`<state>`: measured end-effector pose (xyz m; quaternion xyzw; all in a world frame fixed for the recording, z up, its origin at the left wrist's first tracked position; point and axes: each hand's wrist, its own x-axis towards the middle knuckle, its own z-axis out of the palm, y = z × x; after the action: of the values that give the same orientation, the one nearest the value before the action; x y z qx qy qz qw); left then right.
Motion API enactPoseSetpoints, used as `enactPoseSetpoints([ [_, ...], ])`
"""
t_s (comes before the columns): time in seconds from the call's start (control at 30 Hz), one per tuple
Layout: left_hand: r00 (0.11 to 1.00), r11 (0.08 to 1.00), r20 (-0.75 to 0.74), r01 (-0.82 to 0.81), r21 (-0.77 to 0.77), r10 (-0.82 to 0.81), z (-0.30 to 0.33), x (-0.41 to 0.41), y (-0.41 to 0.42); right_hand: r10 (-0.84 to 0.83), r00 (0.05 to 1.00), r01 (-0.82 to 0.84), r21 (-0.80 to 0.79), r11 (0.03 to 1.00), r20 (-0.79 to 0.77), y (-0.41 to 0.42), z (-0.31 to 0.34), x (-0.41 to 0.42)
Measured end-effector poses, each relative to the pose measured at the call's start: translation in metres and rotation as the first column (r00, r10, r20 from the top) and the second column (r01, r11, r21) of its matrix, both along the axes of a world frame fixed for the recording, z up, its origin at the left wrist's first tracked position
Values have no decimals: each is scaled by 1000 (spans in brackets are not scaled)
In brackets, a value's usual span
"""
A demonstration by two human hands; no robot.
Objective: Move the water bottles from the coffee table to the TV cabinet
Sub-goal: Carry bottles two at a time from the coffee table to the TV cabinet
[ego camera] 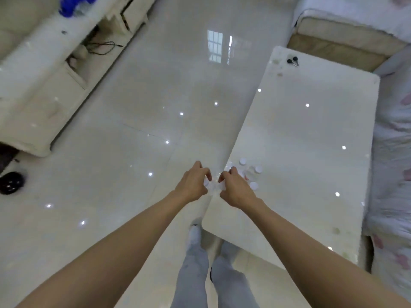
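Observation:
Several clear water bottles with white caps (258,169) stand close together near the left edge of the glossy white coffee table (300,134). My left hand (193,181) is curled around a clear bottle whose white cap (206,184) shows under the fingers, just off the table's edge. Next to it, my right hand (236,188) is curled over another bottle top at the table's edge, with the bottle mostly hidden beneath it. The long white TV cabinet (40,85) runs along the left, and blurred blue-topped items (75,5) sit on its far end.
Glossy tiled floor (155,96) separates the table from the cabinet. A small black item (293,61) lies at the table's far end. A sofa with a floral cover (393,141) borders the table's right side. A black round object (11,182) sits on the floor at the left. A cable (102,47) trails by the cabinet.

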<state>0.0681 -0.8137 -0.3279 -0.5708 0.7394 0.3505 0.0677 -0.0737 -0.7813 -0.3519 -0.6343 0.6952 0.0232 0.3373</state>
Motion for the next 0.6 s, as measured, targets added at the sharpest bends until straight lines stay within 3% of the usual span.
enactPoseSetpoints([
  [0.33,966,941,-65,-260,-218,252,109,138,-22,302,952,-305,-121,945,-39,-67,100,130],
  [0.6,912,872,-56,-406,-273,407,137,299,-51,361,932,-362,-171,916,-37,-123,152,284],
])
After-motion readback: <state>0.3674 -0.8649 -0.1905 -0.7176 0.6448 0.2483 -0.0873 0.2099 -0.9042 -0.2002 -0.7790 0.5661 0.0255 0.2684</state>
